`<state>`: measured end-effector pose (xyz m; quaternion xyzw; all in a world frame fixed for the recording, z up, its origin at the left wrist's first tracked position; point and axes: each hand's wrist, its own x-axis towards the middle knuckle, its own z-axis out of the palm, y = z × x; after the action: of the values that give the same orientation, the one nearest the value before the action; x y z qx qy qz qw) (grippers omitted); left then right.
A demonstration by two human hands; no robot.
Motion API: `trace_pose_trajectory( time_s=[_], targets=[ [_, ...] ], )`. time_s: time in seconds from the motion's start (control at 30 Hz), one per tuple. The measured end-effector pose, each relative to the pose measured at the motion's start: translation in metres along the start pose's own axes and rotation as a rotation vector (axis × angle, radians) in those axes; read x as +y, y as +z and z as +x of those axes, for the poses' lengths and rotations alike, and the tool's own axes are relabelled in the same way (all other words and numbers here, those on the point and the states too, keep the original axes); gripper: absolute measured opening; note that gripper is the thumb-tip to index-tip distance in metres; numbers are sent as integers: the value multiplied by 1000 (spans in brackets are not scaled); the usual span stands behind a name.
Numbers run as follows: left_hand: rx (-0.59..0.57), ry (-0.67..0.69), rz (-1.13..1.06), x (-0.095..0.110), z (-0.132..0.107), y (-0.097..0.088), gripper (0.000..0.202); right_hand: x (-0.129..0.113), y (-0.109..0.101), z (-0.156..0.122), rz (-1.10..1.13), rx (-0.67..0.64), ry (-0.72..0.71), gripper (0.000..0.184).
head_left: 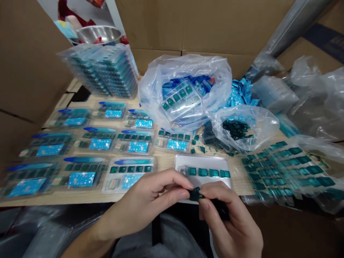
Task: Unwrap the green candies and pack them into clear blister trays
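Note:
Between my two hands is a small glossy dark green square piece (pixel 195 194), pinched from both sides. My left hand (pixel 156 197) grips it with thumb and forefinger. On the other side the fingertips of my right hand (pixel 231 218) close on it, and something dark, partly hidden, sits inside that palm. Directly behind the hands lies a clear plastic tray (pixel 201 161) with several green squares in a row; its leftmost slot shows no green square, and its lower part is covered by my hands. Left of it, a filled tray (pixel 158 165) holds a blue pen-shaped item, green squares and a blue patterned packet.
Rows of filled trays (pixel 100 143) cover the table's left side, with a tall tray stack (pixel 107 71) behind. A plastic bag of blue items (pixel 150 84) stands at the back, near a bag of green pieces (pixel 236 130). Overlapping trays (pixel 290 168) lie right.

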<state>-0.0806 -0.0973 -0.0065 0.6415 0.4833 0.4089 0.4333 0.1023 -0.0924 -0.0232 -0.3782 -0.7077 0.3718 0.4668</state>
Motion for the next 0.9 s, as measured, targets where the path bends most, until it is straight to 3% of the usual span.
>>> trace_pose_trajectory(
  time_s=[0.2, 0.3, 0.43, 0.6, 0.73, 0.9],
  targets=[
    [-25, 296, 367, -2, -2, 4, 17, 5, -3, 0, -180, -102, -88, 18],
    [-27, 402, 493, -2, 0, 10, 21, 8, -7, -1, -167, -127, -75, 16],
    [36, 386, 481, 2, 1, 19, 18, 13, -7, -9, -59, -84, -22, 17],
    [173, 278, 350, 9, -2, 27, 17, 14, 3, -17, 84, 62, -76, 15],
    [284, 253, 249, 11, 0, 32, 17, 9, 9, -15, 210, 173, 14, 13],
    [231, 352, 299, 9, -1, 30, 16, 5, 4, -11, 162, 270, 112, 12]
  ],
)
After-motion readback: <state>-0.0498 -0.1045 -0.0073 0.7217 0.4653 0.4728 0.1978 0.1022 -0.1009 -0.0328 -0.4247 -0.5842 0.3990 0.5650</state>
